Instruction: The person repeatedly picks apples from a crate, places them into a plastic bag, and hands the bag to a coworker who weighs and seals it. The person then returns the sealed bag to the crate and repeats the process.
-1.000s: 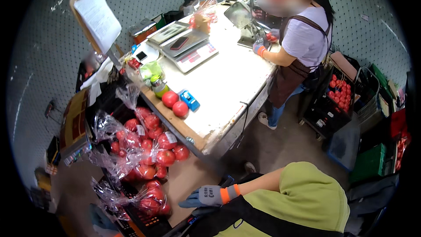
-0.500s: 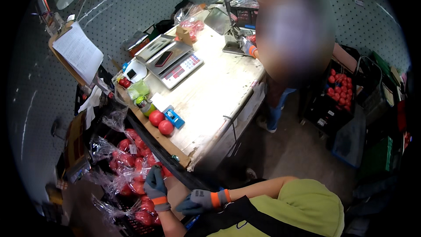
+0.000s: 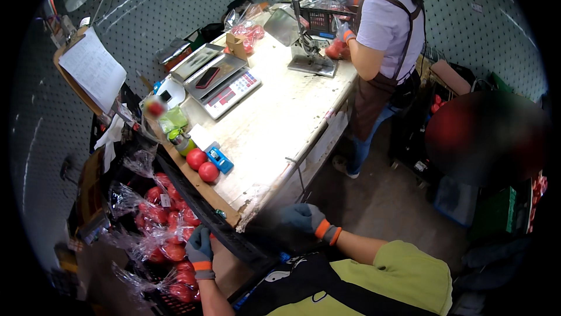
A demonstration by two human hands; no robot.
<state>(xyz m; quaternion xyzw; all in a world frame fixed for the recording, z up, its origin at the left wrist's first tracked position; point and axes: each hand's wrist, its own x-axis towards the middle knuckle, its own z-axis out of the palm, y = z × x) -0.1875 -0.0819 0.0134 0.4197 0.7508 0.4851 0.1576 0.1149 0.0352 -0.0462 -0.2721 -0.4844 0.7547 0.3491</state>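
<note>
The long pale worktable [image 3: 274, 135] runs far ahead of me, a weighing scale [image 3: 225, 85] on its far left, and a black crate [image 3: 234, 240] sits at its near end. My right hand [image 3: 304, 219] grips that crate's right rim, fingers curled over it. My left hand [image 3: 200, 251] clasps its left rim, just beside the bagged red tomatoes [image 3: 160, 234] on my near left.

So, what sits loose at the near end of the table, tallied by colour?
Red tomatoes: 2
Blue tape dispenser: 1
Green bottle: 1
Total: 4
</note>
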